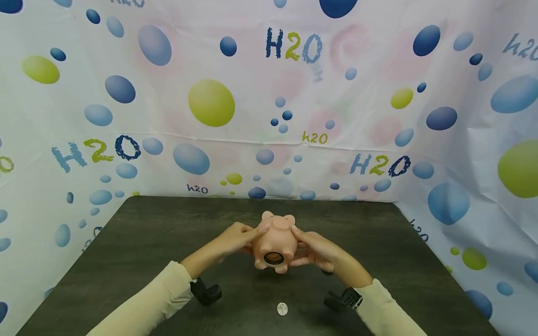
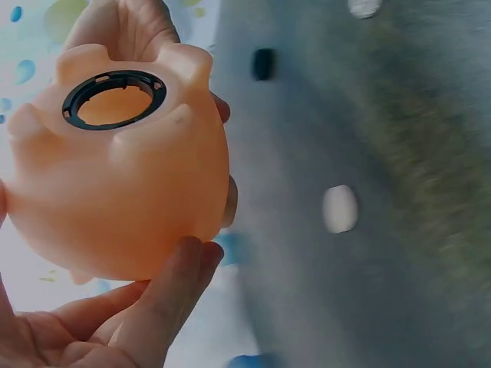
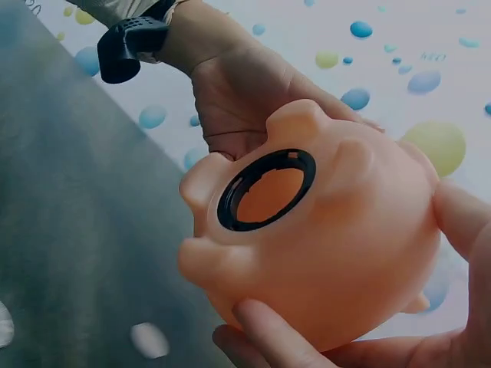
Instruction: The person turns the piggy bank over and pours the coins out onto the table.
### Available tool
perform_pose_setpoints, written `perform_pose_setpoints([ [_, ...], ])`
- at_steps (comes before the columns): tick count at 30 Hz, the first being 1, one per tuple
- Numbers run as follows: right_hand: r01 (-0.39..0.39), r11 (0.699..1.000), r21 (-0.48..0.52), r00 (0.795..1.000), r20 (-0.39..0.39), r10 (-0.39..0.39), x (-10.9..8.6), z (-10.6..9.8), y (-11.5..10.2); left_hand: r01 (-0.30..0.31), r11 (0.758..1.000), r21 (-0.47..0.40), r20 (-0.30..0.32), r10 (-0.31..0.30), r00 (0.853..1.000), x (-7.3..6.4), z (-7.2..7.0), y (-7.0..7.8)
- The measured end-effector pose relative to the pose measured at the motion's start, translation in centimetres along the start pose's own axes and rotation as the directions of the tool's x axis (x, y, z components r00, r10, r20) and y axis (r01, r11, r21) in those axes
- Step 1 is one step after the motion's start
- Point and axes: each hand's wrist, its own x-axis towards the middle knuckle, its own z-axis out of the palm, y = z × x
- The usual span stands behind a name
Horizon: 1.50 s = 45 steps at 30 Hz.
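Note:
A pink piggy bank point(image 1: 275, 238) is held between my two hands above the dark table, tipped so its underside faces me. My left hand point(image 1: 238, 237) grips one side of its body, thumb on top. On the other side my right hand point(image 1: 318, 249) grips it, its thumb near an ear and its fingers beneath. The round belly hole with a black ring point(image 2: 113, 100) stands uncovered, and the inner wall shows through it. Four stubby feet surround the hole in the right wrist view, where the bank point(image 3: 345, 238) fills the middle.
A silver coin point(image 1: 282, 308) lies on the dark table point(image 1: 168, 233) near its front. The left wrist view also shows a pale oval piece point(image 2: 340, 208) and a small black piece point(image 2: 263, 64), both blurred, on the table. A patterned sheet point(image 1: 260, 140) hangs behind.

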Motion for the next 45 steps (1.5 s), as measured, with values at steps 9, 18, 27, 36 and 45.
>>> perform_pose_setpoints([
  [9,0.212,0.939,-0.270,0.974,-0.018,-0.225,-1.3,0.7,-7.1,-0.317,0.925,0.212,-0.011,0.327,0.945,-0.3,-2.3,5.2],
  [18,0.582,0.542,-0.606,0.724,0.082,-0.685,-2.7,2.1,-3.2,-0.653,0.687,0.320,0.047,0.676,0.735,-1.7,-1.2,3.1],
  [27,0.478,0.651,-0.590,0.829,0.058,-0.556,-0.8,1.1,5.4,-0.445,0.822,0.355,0.125,0.430,0.894,-1.4,1.5,-4.4],
  [36,0.467,0.706,-0.533,0.843,0.026,-0.538,-1.0,0.4,4.7,-0.434,0.843,0.317,0.123,0.417,0.900,-0.8,1.0,-3.1],
  [45,0.318,0.906,-0.280,0.931,-0.090,-0.355,-1.1,0.1,3.2,-0.316,0.925,0.210,-0.021,0.328,0.945,-0.3,0.9,-2.2],
])
